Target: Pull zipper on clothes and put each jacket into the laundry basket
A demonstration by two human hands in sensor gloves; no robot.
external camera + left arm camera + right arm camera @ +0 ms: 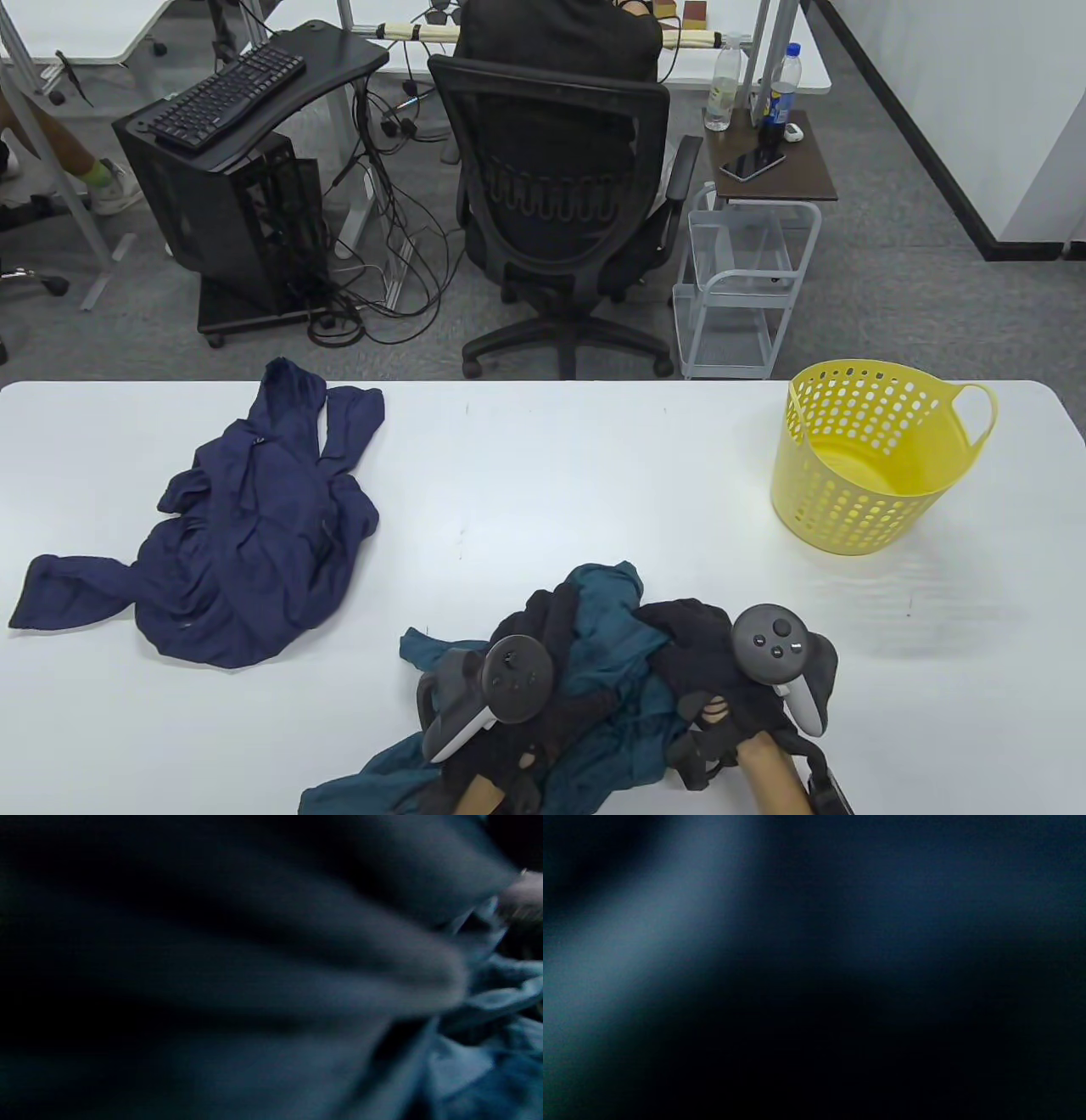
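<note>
A white table [543, 475] carries two jackets and a basket. At its near edge, in the middle, lies a crumpled teal jacket [607, 671] with dark lining or a second dark layer bunched on top, and both hands are down in this heap. The left hand [509, 722] sits on the left part of the pile, its black glove sunk into the folds under the tracker [513, 679]; the fabric hides its fingers, so I cannot tell whether they grip the cloth or only press on it. The right hand [721, 709] lies on the right part of the pile beneath its own tracker [772, 645]; its glove merges with the black cloth, and whether it is closed on anything cannot be told either. The left wrist view is dark and blurred, filled with grey-blue folds of cloth [488, 1052] close to the lens, with a pale patch at the upper right edge too smeared to name. The right wrist view shows only dark blue blur. A navy jacket [246, 543] lies spread and rumpled on the left of the table, well apart from the hands, one sleeve stretched toward the left edge. The yellow basket [874, 463] stands upright at the far right of the table, perforated, with a loop handle on its right rim, well apart from both jackets. Beyond the table stand an office chair [564, 212], a black desk with a keyboard [225, 93], and a small cart [747, 280].
</note>
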